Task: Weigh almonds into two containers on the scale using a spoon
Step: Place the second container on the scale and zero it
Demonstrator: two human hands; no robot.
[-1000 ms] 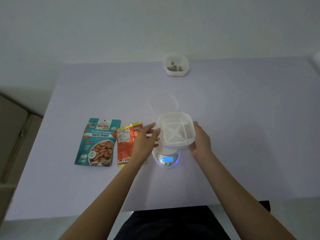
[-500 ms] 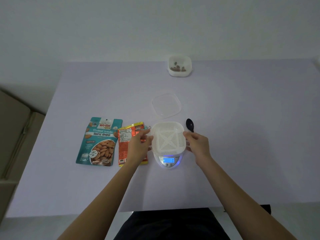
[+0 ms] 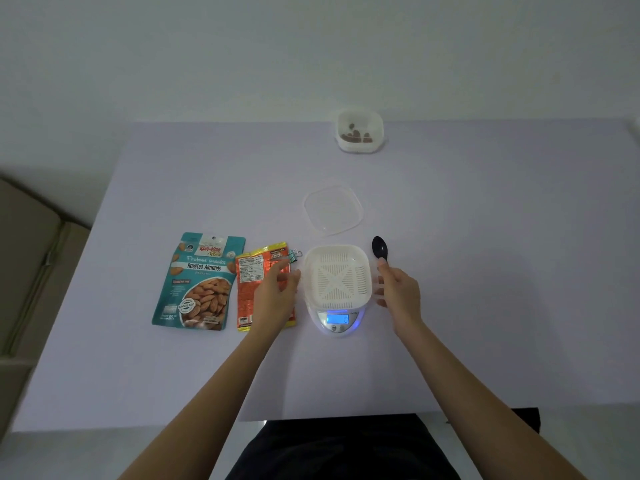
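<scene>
Sitting on the scale point(image 3: 337, 318), the white basket point(image 3: 337, 276) looks light and stiff — best held by its rim — while the left hand point(image 3: 277, 296) and right hand point(image 3: 398, 292) hang open beside it, holding nothing.

White slotted container point(image 3: 337, 277) sits on lit scale point(image 3: 337, 320), open hands either side.

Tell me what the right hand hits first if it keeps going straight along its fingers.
Most likely the black spoon: the right hand points away up the table, and the spoon's handle already disappears under its fingertips, though contact is unclear.
</scene>
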